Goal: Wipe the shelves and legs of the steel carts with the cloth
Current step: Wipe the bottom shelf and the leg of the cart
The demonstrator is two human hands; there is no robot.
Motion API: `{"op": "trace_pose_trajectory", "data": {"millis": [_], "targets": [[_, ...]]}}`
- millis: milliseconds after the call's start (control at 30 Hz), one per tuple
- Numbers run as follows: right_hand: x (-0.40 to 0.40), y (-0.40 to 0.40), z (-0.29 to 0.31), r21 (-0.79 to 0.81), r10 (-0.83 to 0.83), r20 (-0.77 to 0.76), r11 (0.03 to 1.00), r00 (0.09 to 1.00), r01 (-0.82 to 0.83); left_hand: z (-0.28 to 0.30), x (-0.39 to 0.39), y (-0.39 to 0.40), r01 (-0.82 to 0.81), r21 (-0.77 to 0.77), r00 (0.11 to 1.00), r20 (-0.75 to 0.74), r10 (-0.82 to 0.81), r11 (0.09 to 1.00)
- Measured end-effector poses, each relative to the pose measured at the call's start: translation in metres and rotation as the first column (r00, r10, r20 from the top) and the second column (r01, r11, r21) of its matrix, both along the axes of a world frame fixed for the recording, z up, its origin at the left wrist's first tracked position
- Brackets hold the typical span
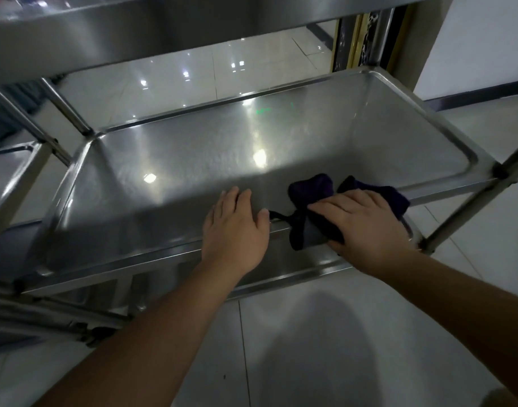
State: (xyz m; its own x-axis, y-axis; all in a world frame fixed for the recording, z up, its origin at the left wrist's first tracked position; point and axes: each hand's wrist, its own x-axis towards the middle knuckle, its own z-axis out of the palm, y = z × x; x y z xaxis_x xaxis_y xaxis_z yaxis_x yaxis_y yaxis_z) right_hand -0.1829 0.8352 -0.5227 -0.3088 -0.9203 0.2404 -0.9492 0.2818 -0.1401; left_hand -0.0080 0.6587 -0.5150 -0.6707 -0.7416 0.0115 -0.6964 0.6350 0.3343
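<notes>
- Your left hand (235, 227) lies flat on the near rim of the shiny steel middle shelf (193, 160). Its fingers are straight and it holds nothing.
- Your right hand (366, 227) presses down on the dark purple cloth (310, 190). Its fingers are stretched out over the cloth and the thumb tucks under the cloth's near edge.
- The cloth sits at the near right part of that shelf, and part of it hangs over the near rim.
- I count two hands and one cloth.
- I think you are in the middle of wiping this shelf. The cloth is only at the near right side, so the far side and the left side may need a wipe too. I cannot tell from the shine which parts are already clean.
- Below the rim, a lower shelf (296, 264) shows a little. Above, an upper steel shelf (134, 33) crosses the top. That makes three shelves on this cart that I can see.
- I can see about four thin steel legs (469, 207) on this cart. No cloth is touching them now.
- On the left, a second steel cart (14, 168) stands just beside this one. So I count two carts, and that one probably needs wiping too.
</notes>
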Motion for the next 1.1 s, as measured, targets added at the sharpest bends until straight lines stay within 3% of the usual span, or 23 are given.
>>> {"op": "trace_pose_trajectory", "data": {"millis": [100,200,333,467,700,933,1100], "targets": [[0.031,-0.003,-0.003,-0.081,0.082,-0.062,0.993,0.995,-0.087,0.007,0.021,-0.003,0.07,0.078,0.989,-0.136,-0.059,0.994],[0.07,0.003,-0.02,-0.088,0.224,-0.074,0.969,0.972,-0.23,0.009,0.058,0.0,0.158,0.028,0.969,-0.197,-0.15,0.987],[0.116,0.002,-0.064,0.146,0.335,0.094,0.927,0.938,-0.345,-0.004,0.121,0.006,0.209,-0.119,0.943,-0.238,-0.233,0.97],[0.128,-0.025,-0.107,0.262,0.295,0.258,0.895,0.92,-0.36,-0.042,0.17,-0.001,0.256,-0.062,0.959,-0.113,-0.261,0.965],[0.145,-0.099,-0.164,0.251,0.227,0.383,0.907,0.896,-0.337,-0.14,0.227,-0.046,0.21,0.099,0.97,0.105,-0.22,0.973],[0.18,-0.156,-0.207,0.091,0.165,0.456,0.969,0.874,-0.23,-0.207,0.269,-0.081,0.11,0.136,0.97,0.203,-0.136,0.985],[0.211,-0.189,-0.211,0.072,0.178,0.38,0.973,0.908,-0.221,-0.223,0.306,-0.109,-0.029,0.182,0.973,0.229,-0.013,0.983]]}}
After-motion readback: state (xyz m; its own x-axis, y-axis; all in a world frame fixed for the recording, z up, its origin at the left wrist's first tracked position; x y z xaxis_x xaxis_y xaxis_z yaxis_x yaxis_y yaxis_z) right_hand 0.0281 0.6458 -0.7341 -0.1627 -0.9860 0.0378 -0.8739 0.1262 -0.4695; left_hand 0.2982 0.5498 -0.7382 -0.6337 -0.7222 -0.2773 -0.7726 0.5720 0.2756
